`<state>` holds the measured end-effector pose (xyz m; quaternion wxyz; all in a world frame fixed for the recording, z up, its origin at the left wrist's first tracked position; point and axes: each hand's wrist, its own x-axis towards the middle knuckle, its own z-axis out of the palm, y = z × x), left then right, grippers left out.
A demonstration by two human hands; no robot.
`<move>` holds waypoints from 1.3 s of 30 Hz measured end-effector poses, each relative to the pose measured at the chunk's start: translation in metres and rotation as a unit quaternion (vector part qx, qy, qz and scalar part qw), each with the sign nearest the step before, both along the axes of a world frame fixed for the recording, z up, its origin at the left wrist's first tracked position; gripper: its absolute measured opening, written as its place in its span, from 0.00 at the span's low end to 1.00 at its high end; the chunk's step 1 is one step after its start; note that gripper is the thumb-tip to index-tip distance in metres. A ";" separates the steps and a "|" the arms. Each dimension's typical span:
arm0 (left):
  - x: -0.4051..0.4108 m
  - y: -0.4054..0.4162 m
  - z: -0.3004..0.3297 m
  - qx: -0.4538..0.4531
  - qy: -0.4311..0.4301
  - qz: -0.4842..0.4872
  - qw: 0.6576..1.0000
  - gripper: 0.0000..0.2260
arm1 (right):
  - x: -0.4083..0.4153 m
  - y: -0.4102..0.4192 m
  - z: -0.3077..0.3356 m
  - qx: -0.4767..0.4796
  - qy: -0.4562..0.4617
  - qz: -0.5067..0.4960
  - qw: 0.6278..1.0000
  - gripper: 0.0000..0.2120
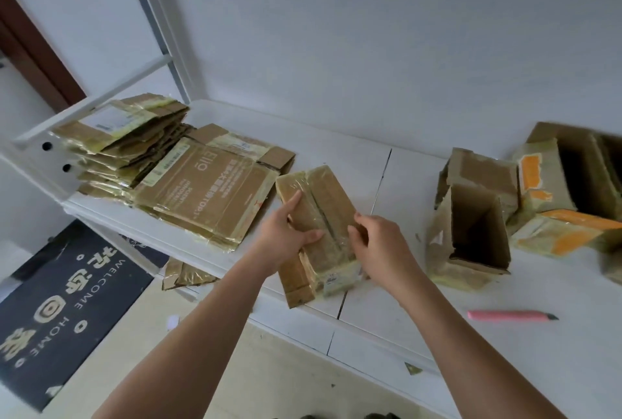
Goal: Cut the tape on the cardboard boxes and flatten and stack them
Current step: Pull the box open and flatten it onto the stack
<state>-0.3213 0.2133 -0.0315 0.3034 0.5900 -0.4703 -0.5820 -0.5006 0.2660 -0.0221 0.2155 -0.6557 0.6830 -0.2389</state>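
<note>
Left hand and right hand grip the taped box.

A dark rectangular doormat printed "WELCOME HOME" is seen on the floor, lower left. A white metal shelf frame is set against the pale wall. A brown door edge is visible, far left.

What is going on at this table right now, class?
A person is breaking down cardboard boxes. Both hands, left hand and right hand, grip a taped box that looks nearly flat, on the white table. To the left lie piles of flattened boxes. To the right stand open boxes not yet flattened. A pink utility knife lies on the table by the right arm, in neither hand.
</note>
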 end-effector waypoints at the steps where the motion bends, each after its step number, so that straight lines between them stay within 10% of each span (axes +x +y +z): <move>1: -0.001 0.000 0.000 -0.001 0.000 0.011 1.000 0.42 | 0.003 -0.002 0.002 0.006 0.019 -0.003 1.000 0.19; 9: 0.000 0.009 0.000 -0.069 -0.088 0.011 0.994 0.37 | 0.028 -0.018 0.006 0.005 0.196 -0.025 0.980 0.24; 20: 0.009 0.008 0.000 -0.091 -0.076 -0.025 0.993 0.37 | 0.026 -0.030 0.016 0.040 0.185 0.000 0.982 0.20; 26: 0.013 0.007 0.000 -0.080 -0.065 -0.036 0.994 0.36 | -0.021 -0.035 0.029 0.109 -0.091 -0.029 0.989 0.14; 30: 0.014 0.007 0.000 -0.063 -0.056 -0.041 0.996 0.36 | -0.055 -0.019 0.012 0.211 -0.331 -0.084 0.916 0.14; 35: 0.007 0.001 0.001 -0.065 -0.081 -0.054 0.993 0.38 | -0.054 -0.014 -0.001 -0.048 -0.046 -0.068 0.996 0.14; 39: 0.005 -0.001 0.003 -0.046 -0.085 -0.047 0.994 0.40 | -0.034 -0.001 -0.010 -0.031 0.029 0.014 0.999 0.19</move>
